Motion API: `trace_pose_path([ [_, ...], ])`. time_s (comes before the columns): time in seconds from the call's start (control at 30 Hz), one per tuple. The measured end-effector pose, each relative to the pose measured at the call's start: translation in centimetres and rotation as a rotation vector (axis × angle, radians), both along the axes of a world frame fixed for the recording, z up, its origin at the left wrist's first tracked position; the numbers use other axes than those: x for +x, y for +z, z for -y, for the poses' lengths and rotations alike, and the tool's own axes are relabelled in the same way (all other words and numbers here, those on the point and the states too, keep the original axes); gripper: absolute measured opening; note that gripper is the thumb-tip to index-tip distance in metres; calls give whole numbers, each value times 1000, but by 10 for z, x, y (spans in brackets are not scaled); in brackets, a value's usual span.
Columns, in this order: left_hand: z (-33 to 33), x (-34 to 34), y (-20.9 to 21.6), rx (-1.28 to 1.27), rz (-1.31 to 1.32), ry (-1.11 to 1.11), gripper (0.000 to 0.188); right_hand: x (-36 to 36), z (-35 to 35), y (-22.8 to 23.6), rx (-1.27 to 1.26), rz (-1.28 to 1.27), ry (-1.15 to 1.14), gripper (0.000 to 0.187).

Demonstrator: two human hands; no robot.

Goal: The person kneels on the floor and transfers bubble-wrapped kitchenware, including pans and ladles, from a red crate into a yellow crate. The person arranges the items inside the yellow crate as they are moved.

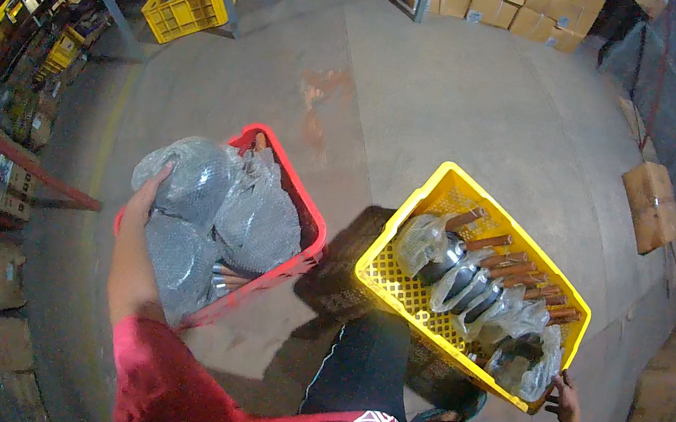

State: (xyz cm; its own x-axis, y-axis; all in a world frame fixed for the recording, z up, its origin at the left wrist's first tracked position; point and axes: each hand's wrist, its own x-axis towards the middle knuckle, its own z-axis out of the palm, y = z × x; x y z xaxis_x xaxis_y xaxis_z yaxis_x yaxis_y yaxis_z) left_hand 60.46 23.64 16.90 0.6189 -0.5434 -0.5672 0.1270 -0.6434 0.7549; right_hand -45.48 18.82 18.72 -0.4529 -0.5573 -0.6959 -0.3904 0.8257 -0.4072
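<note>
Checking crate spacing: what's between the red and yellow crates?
Head view: just floor, partly in dark shadow, between red crate and yellow crate.

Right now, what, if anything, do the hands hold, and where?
Left hand on left side of a wrapped bundle, grip unclear; right hand apparently gripping the yellow crate by its near right corner.

- Dim overall; the mid floor (462, 98) is brightest, while the left shelves (34, 66) sink into darkness.
- A dark shadow falls left of the near yellow crate (410, 215).
- Clear bags (506, 322) catch pale glints.
- Fisheye bending, black rim.
- Fine grain in dark parts.
</note>
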Motion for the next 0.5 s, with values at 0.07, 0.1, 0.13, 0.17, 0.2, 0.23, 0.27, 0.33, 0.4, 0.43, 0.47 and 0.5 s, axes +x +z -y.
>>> trace_pose_path([
  [0.07,-2,-7,15,26,-17,-45,111,-1,0,2,17,24,25,81],
  [0.1,-4,-11,22,73,23,-81,112,-1,-1,2,24,41,49,81],
  [0.13,-4,-15,28,130,39,-117,113,-1,-2,3,35,34,48,81],
  [0.17,-5,-18,32,154,33,-181,114,0,-2,3,37,-9,56,81],
  [0.2,-4,-20,34,170,23,-180,115,0,-2,3,39,3,59,80],
  [0.23,-2,-21,34,148,-7,-204,115,0,-2,3,33,9,57,80],
  [0.27,-1,-21,33,136,-25,-199,116,1,-2,3,33,1,46,80],
  [0.33,3,-18,27,107,128,-154,118,1,-2,3,26,16,72,80],
  [0.4,5,-12,23,122,256,-120,119,0,-4,2,20,24,74,80],
  [0.43,5,-8,23,146,306,-126,120,-2,-4,1,14,35,65,80],
  [0.47,5,-5,25,145,356,-143,120,-3,-5,1,10,44,49,80],
  [0.5,4,-3,27,130,380,-111,120,-4,-6,0,2,50,52,81],
])
